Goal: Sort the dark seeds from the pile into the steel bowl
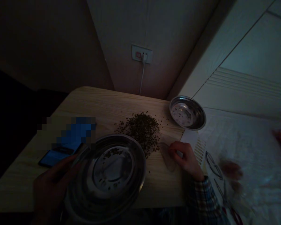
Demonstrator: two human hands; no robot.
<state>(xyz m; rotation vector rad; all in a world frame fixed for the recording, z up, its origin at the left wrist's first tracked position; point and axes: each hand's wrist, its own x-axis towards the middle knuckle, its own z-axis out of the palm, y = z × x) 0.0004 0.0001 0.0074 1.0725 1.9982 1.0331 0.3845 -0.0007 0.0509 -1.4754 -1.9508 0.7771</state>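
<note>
My left hand (53,184) grips the left rim of a shiny metal bowl (113,165), tilted above the near part of the table. A few small dark grains lie inside it. My right hand (187,159) is closed in a pinch on a thin, see-through flat piece (166,157) with a rounded end, low over the wood. Its exact kind is hard to make out in the dim light. Between the hands and farther back spreads a loose pile of small dark grains (142,128), with stray ones around it.
A second metal bowl (187,113) stands at the table's back right corner. A phone (77,134) with a blue screen lies left on the wooden table (103,103). To the right, a white comb (199,150) and scissors (224,193) rest near a white sheet (255,150).
</note>
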